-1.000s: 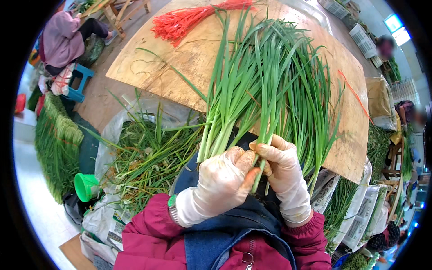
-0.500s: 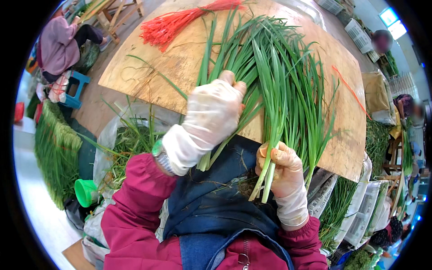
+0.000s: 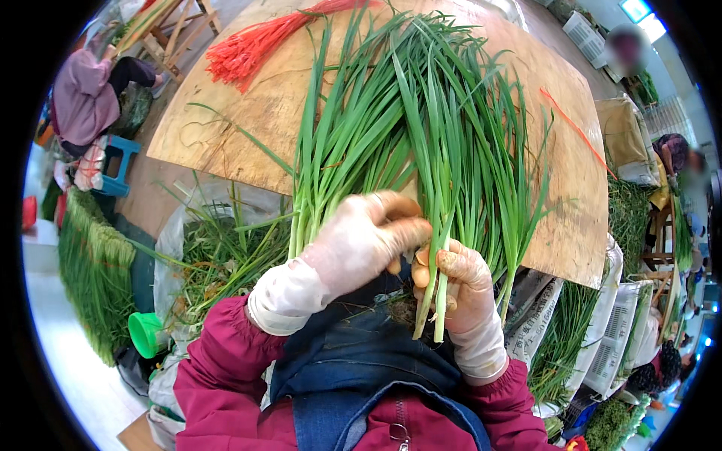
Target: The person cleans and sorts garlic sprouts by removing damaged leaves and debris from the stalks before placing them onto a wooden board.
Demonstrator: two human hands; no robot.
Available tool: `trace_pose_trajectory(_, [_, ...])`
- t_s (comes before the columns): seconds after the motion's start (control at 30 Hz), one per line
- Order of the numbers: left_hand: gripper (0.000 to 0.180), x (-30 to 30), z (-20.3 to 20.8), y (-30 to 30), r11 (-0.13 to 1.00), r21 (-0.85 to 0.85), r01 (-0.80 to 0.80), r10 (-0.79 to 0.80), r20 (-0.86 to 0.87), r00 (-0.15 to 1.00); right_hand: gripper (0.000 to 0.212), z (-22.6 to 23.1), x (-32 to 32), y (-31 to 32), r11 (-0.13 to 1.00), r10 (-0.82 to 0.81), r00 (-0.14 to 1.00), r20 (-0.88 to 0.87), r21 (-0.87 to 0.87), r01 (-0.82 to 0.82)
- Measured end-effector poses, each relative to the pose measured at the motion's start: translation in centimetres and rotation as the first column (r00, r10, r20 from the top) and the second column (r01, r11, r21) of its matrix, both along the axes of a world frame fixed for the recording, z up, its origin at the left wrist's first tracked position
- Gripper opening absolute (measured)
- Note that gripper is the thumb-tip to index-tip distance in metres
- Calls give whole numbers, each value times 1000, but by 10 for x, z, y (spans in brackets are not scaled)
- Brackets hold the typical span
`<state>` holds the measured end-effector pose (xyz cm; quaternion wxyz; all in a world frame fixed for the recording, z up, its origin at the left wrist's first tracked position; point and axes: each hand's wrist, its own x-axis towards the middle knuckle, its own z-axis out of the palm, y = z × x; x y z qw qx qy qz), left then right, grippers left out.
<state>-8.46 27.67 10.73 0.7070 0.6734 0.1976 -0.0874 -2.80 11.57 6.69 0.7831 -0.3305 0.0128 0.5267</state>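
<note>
My right hand (image 3: 468, 289), in a thin whitish glove with bare fingertips, is closed around the pale lower stalks of a few garlic chives (image 3: 430, 301). Their long flat leaves reach away over the board. My left hand (image 3: 368, 233), gloved the same way, is beside those stalks, its thumb and fingers bent but apart. Nothing shows between them, though some fingertips are hidden. A wide spread of garlic chives (image 3: 353, 143) lies on the wooden board (image 3: 226, 143) beyond both hands, with more chives (image 3: 519, 218) to the right.
Red plastic ties (image 3: 259, 49) lie at the board's far left, with one loose strip (image 3: 579, 131) at right. Below the board's left edge is a sack of leaf scraps (image 3: 218, 248). A green cup (image 3: 147, 334), a blue stool (image 3: 120, 161) and a seated person (image 3: 84, 94) are at left.
My left hand has left the leaves on the board and come nearer, to the stalks at my right hand. The right hand keeps its grip. The view has shifted slightly.
</note>
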Motion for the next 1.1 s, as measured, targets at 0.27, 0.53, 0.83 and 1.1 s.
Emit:
trace_pose_trajectory(0.27, [16,3,-15,-4,896,367,-248,26,515,857,17,10,-12,4,962,-89,978,190,-236,133])
trace_pose_trajectory(0.53, [19,4,-9,-9,887,450,-106,13,204,979,9,7,-24,11,897,-52,906,421,-379,228])
trace_pose_trajectory(0.83, [16,-7,-12,0,984,6,-179,173,217,961,12,12,-21,5,911,-55,965,255,-383,153])
trace_pose_trajectory(1.1, [24,-4,-8,7,924,284,-256,140,371,918,13,10,-24,7,925,-159,956,246,-303,231])
